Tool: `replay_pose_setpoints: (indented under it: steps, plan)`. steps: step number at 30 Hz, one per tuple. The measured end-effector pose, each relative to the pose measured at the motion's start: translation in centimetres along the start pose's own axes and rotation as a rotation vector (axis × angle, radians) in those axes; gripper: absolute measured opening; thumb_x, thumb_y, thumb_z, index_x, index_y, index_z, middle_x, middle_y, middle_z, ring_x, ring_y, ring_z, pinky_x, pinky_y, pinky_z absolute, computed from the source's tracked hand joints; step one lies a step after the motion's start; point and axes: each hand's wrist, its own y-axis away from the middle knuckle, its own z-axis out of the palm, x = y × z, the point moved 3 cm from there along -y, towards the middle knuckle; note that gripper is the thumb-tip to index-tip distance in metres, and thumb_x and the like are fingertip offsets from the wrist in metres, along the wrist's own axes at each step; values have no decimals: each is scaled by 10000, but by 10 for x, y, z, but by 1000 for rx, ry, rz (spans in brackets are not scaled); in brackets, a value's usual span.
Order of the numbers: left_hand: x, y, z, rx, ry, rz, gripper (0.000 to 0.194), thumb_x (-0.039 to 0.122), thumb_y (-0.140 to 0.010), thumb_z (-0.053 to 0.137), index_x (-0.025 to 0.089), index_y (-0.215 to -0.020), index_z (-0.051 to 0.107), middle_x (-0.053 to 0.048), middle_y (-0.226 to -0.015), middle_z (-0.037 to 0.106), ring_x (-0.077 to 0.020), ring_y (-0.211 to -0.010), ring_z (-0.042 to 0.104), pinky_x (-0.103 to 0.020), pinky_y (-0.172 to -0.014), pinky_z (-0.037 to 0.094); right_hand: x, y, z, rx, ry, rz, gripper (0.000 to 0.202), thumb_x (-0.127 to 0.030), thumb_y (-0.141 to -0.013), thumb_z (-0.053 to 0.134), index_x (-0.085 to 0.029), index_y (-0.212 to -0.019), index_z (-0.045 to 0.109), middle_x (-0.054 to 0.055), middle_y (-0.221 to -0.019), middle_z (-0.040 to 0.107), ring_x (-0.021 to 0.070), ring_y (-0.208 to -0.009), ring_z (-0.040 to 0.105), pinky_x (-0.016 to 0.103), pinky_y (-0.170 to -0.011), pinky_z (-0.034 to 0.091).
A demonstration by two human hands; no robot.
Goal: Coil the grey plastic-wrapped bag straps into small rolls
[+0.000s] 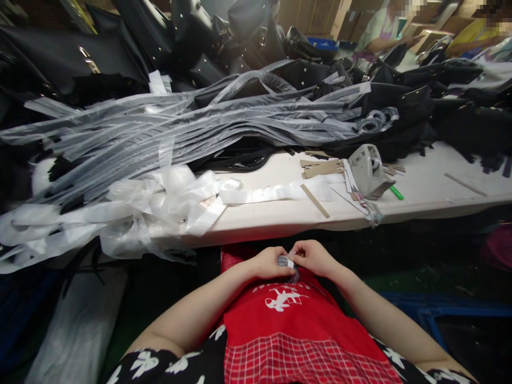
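Lying crumpled at the desk's [256, 221] left, white film [160, 194] fronts heaped grey strips [224, 120]; rightward, before the red apron [312, 320], the left hand [272, 262] has its fingers clamped on a small grey roll [282, 261]. The right hand [312, 257] brings its fingers to the roll's white band [290, 263], whether pinching it I cannot tell. The step looks like securing that band, which calls for a steady left hold and a careful right press.

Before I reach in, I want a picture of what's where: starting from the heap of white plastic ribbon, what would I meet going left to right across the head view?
Heap of white plastic ribbon, left hand, rolled grey strip, right hand, off-white tape dispenser, green stick-like piece, thin tan strip at the right.
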Motion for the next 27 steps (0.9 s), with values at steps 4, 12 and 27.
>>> replay_pose_setpoints:
  steps: [4,12,27]
  plan:
    - [-1,-10,-10,-73,367,-73,414,378,-545,810,144,-799,582,24,-594,603,-94,-478,514,-214,-469,388,-29,13,-8,74,290,-307,230,-224,-872,515,-234,-994,710,46,-968,719,192,-872,648,317,-807,506]
    - [29,-26,-22,17,740,-18,357,400,-660,742,126,-851,617,-21,-638,646,-120,-547,588,-217,-526,426,-32,21,-23,287,430,-501,451,-196,-921,444,-260,-1365,489,84,-1302,577,236,-1198,529,440,-1047,444]
    - [45,-10,-20,79,566,173,482,458,-687,773,179,-969,499,-23,-784,654,-55,-516,489,-143,-436,295,56,9,-212,1114,202,-61,296,-288,-825,559,-157,-1071,657,133,-1167,646,264,-1149,548,414,-1064,366]
